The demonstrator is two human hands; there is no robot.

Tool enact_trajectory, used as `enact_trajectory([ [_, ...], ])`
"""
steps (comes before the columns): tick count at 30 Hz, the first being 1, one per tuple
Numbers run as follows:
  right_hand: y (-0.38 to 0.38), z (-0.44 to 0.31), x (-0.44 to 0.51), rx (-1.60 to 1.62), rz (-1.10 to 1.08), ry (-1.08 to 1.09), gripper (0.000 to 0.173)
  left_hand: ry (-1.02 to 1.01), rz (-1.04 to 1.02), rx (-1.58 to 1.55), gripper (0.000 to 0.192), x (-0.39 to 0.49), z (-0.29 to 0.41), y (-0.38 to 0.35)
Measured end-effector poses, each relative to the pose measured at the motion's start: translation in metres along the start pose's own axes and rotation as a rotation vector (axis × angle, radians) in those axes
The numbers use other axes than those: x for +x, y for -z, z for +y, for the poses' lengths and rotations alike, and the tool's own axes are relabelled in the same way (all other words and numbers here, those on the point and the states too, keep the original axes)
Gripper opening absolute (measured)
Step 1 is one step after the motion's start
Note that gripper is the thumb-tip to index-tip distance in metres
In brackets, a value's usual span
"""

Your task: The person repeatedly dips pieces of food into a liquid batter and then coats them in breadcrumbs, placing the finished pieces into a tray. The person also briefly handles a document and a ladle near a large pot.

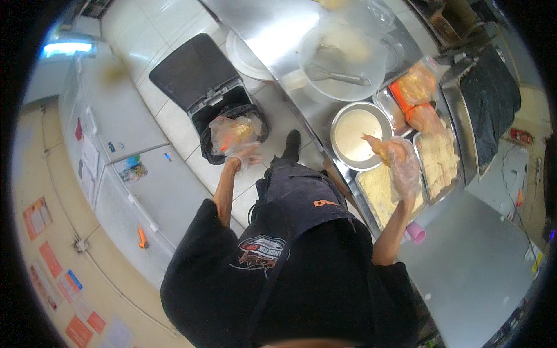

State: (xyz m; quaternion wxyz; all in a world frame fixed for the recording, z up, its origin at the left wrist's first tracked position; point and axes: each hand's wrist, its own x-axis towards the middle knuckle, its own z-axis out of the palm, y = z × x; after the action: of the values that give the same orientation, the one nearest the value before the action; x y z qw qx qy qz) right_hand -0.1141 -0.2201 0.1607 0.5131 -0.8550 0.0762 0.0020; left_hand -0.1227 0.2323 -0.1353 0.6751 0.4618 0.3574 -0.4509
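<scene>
My right hand (404, 174), in a clear plastic glove, grips a piece of raw meat (377, 145), probably chicken, whose thin end points over the rim of a round metal bowl (354, 130) of pale batter. Below the hand lies a metal tray of yellowish crumbs (378, 195). Beside it stands a second tray with coated pieces (437, 167). My left hand (246, 157), also gloved, is held low at the bag-lined trash bin with its fingers apart and nothing in them. A clear plastic bag with scraps (235, 132) lies in the bin.
A large translucent tub (343, 61) with a whisk (339, 77) stands on the steel table (261, 26). Bagged raw meat (417, 91) lies by the trays. A pink cup (416, 233) is at the near tray corner. The bin's dark lid (196, 69) stands raised; white refrigerators (117, 108) are at left.
</scene>
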Motion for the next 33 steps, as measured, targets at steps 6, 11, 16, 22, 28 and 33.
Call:
enact_trajectory([
  [6, -0.014, 0.038, -0.003, 0.175, -0.132, -0.026, 0.04, -0.252, -0.719, 0.364, 0.044, -0.033, 0.06, -0.23],
  [11, -0.01, 0.077, 0.004, 0.269, -0.213, -0.138, 0.03, -0.976, -0.752, 1.053, 0.062, -0.023, 0.074, -0.332],
  [16, -0.019, 0.138, 0.019, 0.096, 0.129, -0.335, 0.025, -0.516, -0.575, 0.93, 0.039, 0.011, 0.075, -0.344],
  [22, -0.047, 0.186, 0.037, -0.183, 0.223, -0.363, 0.023, -1.182, -0.312, 1.313, 0.032, 0.078, 0.056, -0.342],
  [28, -0.06, 0.183, 0.036, -0.369, 0.389, -0.188, 0.019, -1.191, -0.067, 1.218, 0.032, 0.074, 0.049, -0.32],
  [33, -0.09, 0.158, 0.004, -0.774, 0.112, -0.112, 0.023, -1.094, -0.056, 1.23, 0.03, 0.028, 0.067, -0.284],
])
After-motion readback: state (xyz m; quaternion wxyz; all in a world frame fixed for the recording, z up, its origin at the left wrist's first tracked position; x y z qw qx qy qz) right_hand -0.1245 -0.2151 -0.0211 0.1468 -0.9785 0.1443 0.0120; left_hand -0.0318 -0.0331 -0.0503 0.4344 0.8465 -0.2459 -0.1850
